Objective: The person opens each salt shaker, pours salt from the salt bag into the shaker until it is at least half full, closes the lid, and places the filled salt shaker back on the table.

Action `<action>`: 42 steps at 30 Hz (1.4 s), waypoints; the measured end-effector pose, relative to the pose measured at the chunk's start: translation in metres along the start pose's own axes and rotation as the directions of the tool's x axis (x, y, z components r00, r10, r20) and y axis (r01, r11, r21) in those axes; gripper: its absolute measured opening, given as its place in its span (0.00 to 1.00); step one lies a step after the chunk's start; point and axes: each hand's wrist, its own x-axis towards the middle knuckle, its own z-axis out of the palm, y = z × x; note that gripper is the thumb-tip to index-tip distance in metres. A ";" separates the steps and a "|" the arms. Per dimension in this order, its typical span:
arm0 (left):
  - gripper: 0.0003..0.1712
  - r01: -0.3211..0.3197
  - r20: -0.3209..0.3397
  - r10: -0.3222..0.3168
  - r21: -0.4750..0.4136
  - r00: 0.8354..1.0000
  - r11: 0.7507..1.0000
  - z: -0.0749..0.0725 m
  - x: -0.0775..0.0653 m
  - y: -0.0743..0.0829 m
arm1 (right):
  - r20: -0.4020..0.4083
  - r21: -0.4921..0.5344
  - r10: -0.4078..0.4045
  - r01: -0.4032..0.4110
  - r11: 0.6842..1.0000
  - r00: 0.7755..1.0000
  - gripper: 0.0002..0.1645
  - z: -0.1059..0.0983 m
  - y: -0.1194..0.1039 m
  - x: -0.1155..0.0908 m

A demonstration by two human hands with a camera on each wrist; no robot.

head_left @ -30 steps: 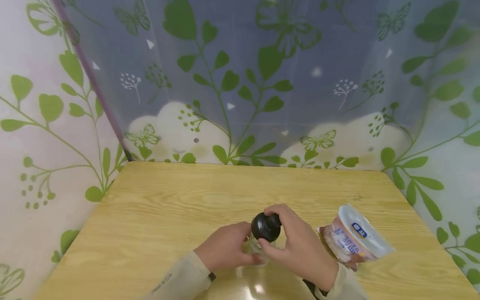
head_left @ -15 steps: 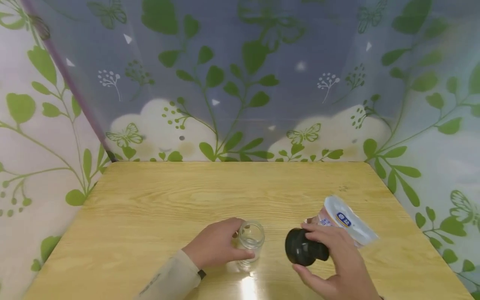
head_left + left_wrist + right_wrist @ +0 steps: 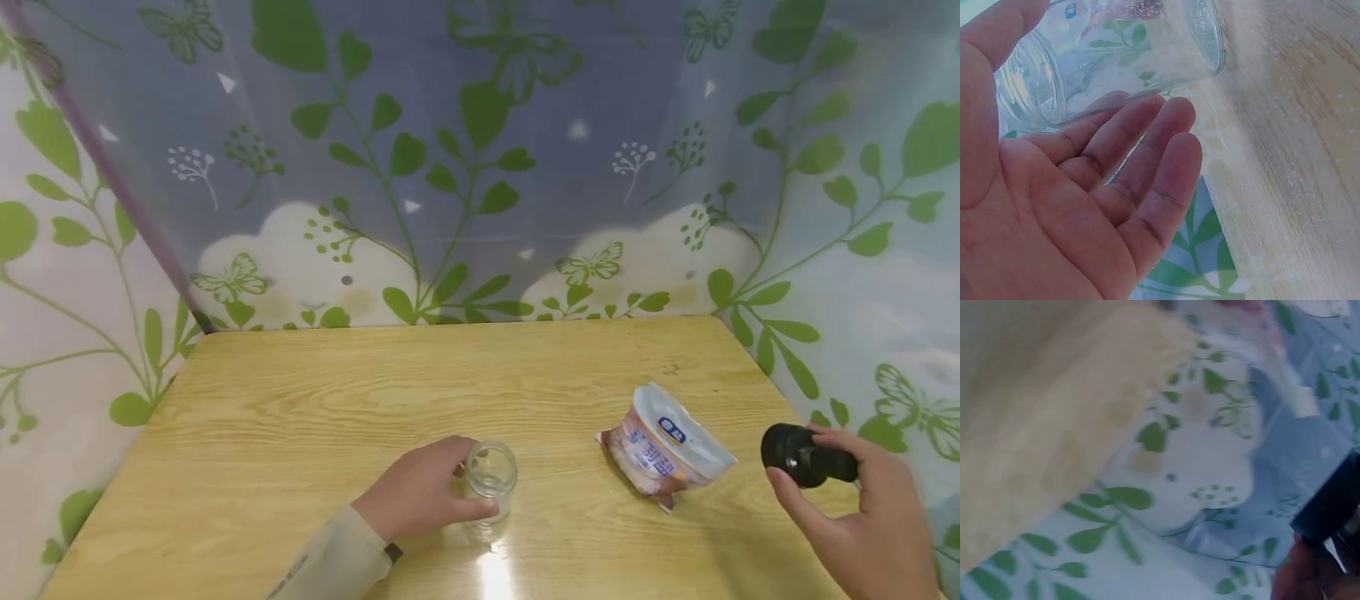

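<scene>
A printed backdrop (image 3: 480, 192) of leaves, butterflies and clouds fills the back and sides of the head view. In front of it spreads the wood-grained desk (image 3: 337, 375), seen to its far edge in that view alone. A pink and white packet (image 3: 663, 454) lies on the desk to the right of centre, its blue lettering readable as print only from the head.

The right hand (image 3: 873, 517) is raised at the desk's right side, thumb and fingers pinching a black lid (image 3: 798, 454); in the right wrist view only part of the lid shows, cut off by the edge. The left hand (image 3: 423, 492) holds a clear glass jar (image 3: 493, 479) upright on the desk, left of the packet and well apart from the lid. From the head its thumb lies at the near side of the jar; the left wrist view adds the other fingers, lightly bent and close together, reaching along the glass. That view also shows the jar's threaded neck and tiny white specks (image 3: 1310, 100) scattered on the desk, which the head view does not resolve.
</scene>
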 end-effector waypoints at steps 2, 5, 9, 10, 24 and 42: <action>0.37 0.003 -0.005 -0.003 -0.004 1.000 1.000 0.000 -0.001 0.000 | 0.126 -0.096 0.071 -0.060 0.994 0.989 0.34 0.003 0.017 -0.001; 0.36 0.000 -0.010 0.000 -0.008 1.000 1.000 0.000 -0.002 0.000 | 0.263 -0.186 0.138 -0.090 0.978 0.955 0.37 0.009 0.039 -0.003; 0.36 -0.008 -0.007 0.007 -0.009 1.000 1.000 0.001 -0.002 0.001 | 0.367 -0.218 0.175 -0.099 0.971 0.914 0.39 0.019 0.055 -0.008; 0.36 -0.007 -0.006 0.006 -0.008 1.000 1.000 0.001 -0.001 0.001 | 0.398 -0.222 0.183 -0.100 0.970 0.899 0.39 0.021 0.056 -0.009; 0.39 -0.014 -0.017 0.014 0.007 1.000 1.000 -0.001 -0.002 0.000 | 0.650 -0.248 0.219 -0.069 0.966 0.728 0.45 0.049 0.059 -0.002; 0.37 -0.027 -0.018 0.027 0.026 0.999 0.999 -0.001 -0.003 0.001 | 0.695 -0.260 0.234 -0.066 0.963 0.680 0.51 0.062 0.059 0.004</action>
